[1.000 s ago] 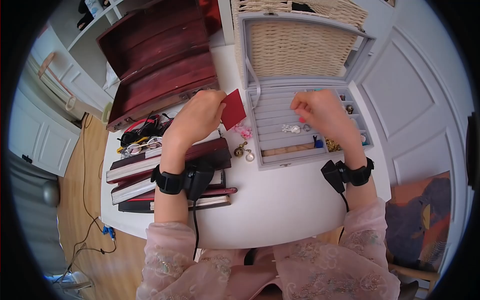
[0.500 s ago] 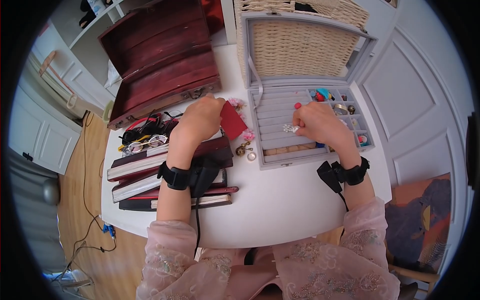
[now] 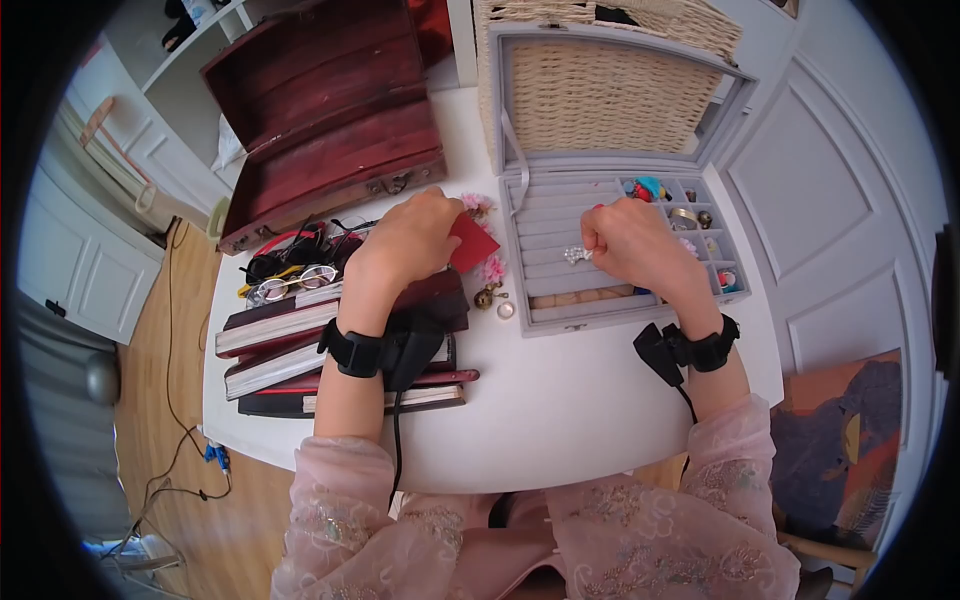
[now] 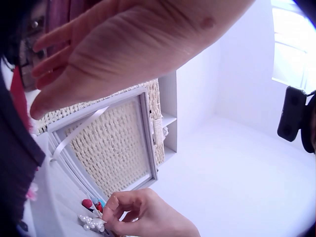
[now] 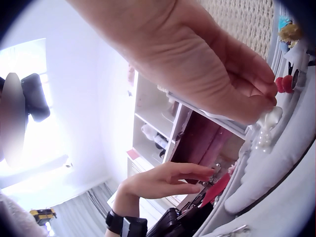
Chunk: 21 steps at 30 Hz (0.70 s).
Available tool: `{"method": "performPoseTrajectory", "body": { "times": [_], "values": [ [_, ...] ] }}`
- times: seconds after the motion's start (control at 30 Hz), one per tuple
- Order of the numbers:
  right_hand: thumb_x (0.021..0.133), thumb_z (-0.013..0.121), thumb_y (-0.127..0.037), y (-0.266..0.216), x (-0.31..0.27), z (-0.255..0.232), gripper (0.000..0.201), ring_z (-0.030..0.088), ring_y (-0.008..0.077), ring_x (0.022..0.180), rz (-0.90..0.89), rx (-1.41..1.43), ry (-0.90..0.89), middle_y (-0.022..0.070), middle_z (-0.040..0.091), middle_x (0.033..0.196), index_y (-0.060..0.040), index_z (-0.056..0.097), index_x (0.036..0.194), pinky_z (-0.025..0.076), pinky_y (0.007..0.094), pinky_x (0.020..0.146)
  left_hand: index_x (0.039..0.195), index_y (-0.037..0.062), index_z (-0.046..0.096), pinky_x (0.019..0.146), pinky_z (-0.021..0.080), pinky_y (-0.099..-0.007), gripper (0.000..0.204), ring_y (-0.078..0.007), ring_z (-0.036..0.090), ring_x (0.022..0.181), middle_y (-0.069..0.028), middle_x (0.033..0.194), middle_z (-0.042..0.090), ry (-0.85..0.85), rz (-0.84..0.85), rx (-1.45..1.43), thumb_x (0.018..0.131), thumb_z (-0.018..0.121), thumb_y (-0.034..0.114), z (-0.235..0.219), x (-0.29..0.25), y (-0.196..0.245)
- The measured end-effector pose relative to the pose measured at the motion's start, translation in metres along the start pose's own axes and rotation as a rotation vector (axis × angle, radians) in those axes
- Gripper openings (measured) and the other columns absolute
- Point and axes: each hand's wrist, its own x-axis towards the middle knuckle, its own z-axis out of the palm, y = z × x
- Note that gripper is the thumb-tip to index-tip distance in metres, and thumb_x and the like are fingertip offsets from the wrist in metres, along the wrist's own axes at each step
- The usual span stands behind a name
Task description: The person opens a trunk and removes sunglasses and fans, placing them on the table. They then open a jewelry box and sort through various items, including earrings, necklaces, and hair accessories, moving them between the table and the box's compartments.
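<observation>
My right hand (image 3: 640, 245) is over the grey jewelry box (image 3: 560, 328), thumb and fingertips pinching a white piece of jewelry with a cluster of pearls (image 5: 266, 129). That piece rests against the padded ring rolls. Beside the fingertips, in the right wrist view, a red ornament (image 5: 284, 84) sits in a roll slot. To the left, my left hand (image 3: 405, 240) hovers near a red card (image 3: 475, 243), its fingers (image 5: 192, 171) extended and loose. The card lies by pink flowers (image 3: 490, 268) between the books and the box.
An open dark red wooden case (image 3: 330, 160) stands at the back left. In front of it lie glasses (image 3: 290, 285) and stacked books (image 3: 285, 325). A bell-like trinket (image 3: 485, 298) and a ring (image 3: 506, 311) are on the white table (image 3: 540, 420). The box's lid leans against a woven basket (image 3: 600, 95).
My left hand has let go of the red card, which now lies lower on the table. My right hand has come down and left onto the pearl piece and pinches it.
</observation>
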Motion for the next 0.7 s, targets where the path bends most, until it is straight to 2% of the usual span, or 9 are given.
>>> {"method": "performPoseTrajectory", "body": {
  "times": [0.1, 0.33, 0.5, 0.57, 0.67, 0.7],
  "values": [
    [0.064, 0.066, -0.003, -0.001, -0.002, 0.000, 0.010, 0.061, 0.0286, 0.064, -0.019, 0.009, 0.026, 0.0129, 0.062, 0.064, -0.0015, 0.060, 0.072, 0.047, 0.0367, 0.061, 0.106, 0.0005, 0.061, 0.089, 0.045, -0.0395, 0.032, -0.0356, 0.055, 0.100, -0.0198, 0.101, 0.061, 0.037, 0.071, -0.050, 0.076, 0.061, 0.007, -0.006, -0.001, 0.007],
    [0.065, 0.065, -0.005, 0.002, -0.003, 0.006, 0.010, 0.061, 0.0312, 0.064, -0.067, 0.059, 0.009, 0.0149, 0.060, 0.063, -0.0001, 0.061, 0.074, 0.047, 0.0390, 0.062, 0.105, -0.0003, 0.062, 0.088, 0.045, -0.0392, 0.030, -0.0359, 0.056, 0.099, -0.0196, 0.101, 0.062, -0.006, 0.058, -0.033, 0.076, 0.063, 0.010, -0.005, 0.000, 0.009],
    [0.065, 0.063, -0.005, -0.007, 0.000, 0.002, 0.011, 0.061, 0.0318, 0.063, -0.038, -0.001, -0.028, 0.0154, 0.060, 0.062, 0.0002, 0.062, 0.074, 0.047, 0.0395, 0.062, 0.108, 0.0004, 0.061, 0.085, 0.047, -0.0409, 0.033, -0.0369, 0.058, 0.095, -0.0219, 0.096, 0.062, 0.098, 0.159, -0.103, 0.078, 0.063, 0.012, -0.004, -0.001, 0.010],
    [0.064, 0.062, -0.005, -0.013, 0.001, -0.002, 0.011, 0.061, 0.0316, 0.063, -0.034, -0.020, -0.026, 0.0150, 0.060, 0.062, 0.0003, 0.062, 0.074, 0.048, 0.0390, 0.062, 0.111, 0.0014, 0.061, 0.085, 0.047, -0.0408, 0.035, -0.0367, 0.058, 0.095, -0.0218, 0.096, 0.062, 0.090, 0.159, -0.107, 0.077, 0.063, 0.012, -0.007, -0.002, 0.013],
    [0.066, 0.063, -0.007, -0.030, 0.002, -0.010, 0.013, 0.062, 0.0304, 0.065, -0.022, 0.080, -0.002, 0.0128, 0.062, 0.063, -0.0005, 0.062, 0.077, 0.049, 0.0368, 0.062, 0.113, 0.0023, 0.060, 0.085, 0.047, -0.0409, 0.037, -0.0366, 0.058, 0.095, -0.0218, 0.095, 0.063, 0.085, 0.161, -0.105, 0.077, 0.063, 0.012, -0.006, -0.003, 0.012],
    [0.067, 0.063, -0.008, -0.038, 0.002, -0.011, 0.013, 0.063, 0.0294, 0.065, -0.066, 0.201, -0.003, 0.0115, 0.062, 0.065, -0.0012, 0.062, 0.079, 0.049, 0.0353, 0.063, 0.112, 0.0022, 0.060, 0.084, 0.047, -0.0411, 0.036, -0.0365, 0.059, 0.095, -0.0218, 0.095, 0.063, 0.085, 0.166, -0.097, 0.077, 0.063, 0.012, -0.006, -0.003, 0.011]
  ]
}}
